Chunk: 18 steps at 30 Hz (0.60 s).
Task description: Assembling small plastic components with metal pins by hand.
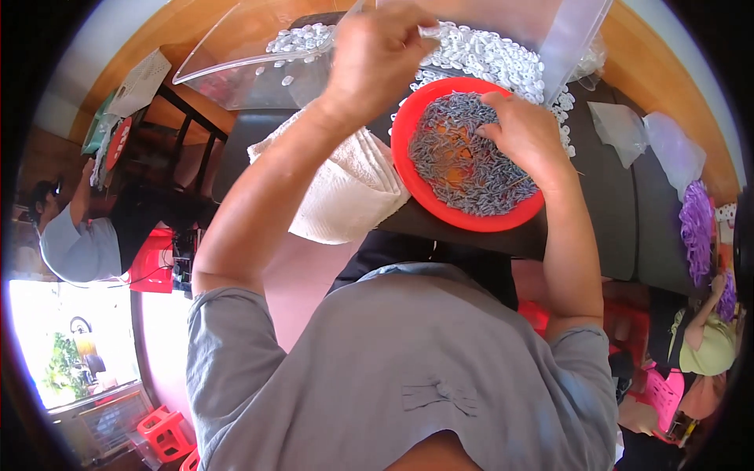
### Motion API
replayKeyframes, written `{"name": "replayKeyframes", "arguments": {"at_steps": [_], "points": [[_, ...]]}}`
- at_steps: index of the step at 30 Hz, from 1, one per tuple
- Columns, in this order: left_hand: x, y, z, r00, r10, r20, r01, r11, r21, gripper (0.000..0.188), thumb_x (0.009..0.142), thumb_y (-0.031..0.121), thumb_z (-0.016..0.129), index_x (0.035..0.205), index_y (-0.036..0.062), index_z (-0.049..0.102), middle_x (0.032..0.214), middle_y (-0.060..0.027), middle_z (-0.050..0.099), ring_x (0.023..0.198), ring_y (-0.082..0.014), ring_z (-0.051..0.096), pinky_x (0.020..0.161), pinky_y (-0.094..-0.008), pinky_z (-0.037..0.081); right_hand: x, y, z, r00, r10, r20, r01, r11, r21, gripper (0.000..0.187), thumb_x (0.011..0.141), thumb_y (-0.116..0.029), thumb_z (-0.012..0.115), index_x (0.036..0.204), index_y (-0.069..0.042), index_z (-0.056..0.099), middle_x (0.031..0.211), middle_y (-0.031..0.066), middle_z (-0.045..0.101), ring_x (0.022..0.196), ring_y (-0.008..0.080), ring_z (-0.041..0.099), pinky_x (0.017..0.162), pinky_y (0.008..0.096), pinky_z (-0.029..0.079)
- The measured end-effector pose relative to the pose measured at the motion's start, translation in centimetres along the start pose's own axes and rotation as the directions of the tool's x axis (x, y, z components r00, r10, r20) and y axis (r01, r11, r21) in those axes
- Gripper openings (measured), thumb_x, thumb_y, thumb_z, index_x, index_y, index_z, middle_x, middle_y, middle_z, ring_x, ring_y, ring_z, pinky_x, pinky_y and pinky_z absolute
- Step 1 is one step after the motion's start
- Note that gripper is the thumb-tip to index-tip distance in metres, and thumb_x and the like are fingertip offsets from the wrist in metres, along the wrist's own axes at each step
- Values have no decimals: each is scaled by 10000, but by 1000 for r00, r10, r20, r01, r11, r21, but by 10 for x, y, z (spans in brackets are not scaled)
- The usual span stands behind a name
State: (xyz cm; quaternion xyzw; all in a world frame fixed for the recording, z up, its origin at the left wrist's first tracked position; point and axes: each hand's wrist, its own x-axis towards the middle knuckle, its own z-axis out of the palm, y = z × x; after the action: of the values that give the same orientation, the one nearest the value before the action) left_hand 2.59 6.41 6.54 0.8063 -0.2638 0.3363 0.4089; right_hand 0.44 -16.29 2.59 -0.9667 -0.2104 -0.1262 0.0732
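Observation:
My left hand (378, 59) is raised at the far side of the table, beside a pile of small white oval plastic pieces (491, 63). Its fingers are curled together, and what they hold, if anything, is too small to make out. A red bowl (402, 153) stands at the table's near edge, full of small grey slender pieces (448, 125). My right hand (525, 133) reaches over its right rim, thumb and forefinger apart at the grey pieces, with nothing visible between them. Left of the bowl lies a folded whitish towel (345, 184).
A clear plastic bin (236, 59) lies at the far left, with white pieces about it. Clear plastic bags (671, 149) and purple strands (696, 228) are at the right. One person (78, 243) is at the left, another (707, 341) at the right. Red stools (165, 432) stand lower left.

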Motion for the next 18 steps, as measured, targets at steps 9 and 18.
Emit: {"name": "replayKeyframes", "arguments": {"at_steps": [9, 18], "points": [[-6, -79, 62, 867, -412, 279, 266, 858, 440, 426, 724, 268, 717, 1101, 72, 679, 986, -190, 684, 1001, -366, 627, 898, -436, 484, 0, 6, 1, 995, -5, 103, 6, 1000, -8, 244, 794, -159, 692, 1022, -85, 648, 932, 140, 676, 896, 328, 644, 759, 446, 479], [8, -88, 95, 932, -111, 344, -76, 870, 488, 278, 726, 257, 722, 962, 114, 687, 947, -129, 617, 909, -324, 628, 787, -443, 501, 0, 20, 9, 995, -95, 2, 95, 991, 95, 109, 782, -85, 658, 891, -73, 656, 804, 84, 648, 765, 326, 636, 691, 445, 477]]}}
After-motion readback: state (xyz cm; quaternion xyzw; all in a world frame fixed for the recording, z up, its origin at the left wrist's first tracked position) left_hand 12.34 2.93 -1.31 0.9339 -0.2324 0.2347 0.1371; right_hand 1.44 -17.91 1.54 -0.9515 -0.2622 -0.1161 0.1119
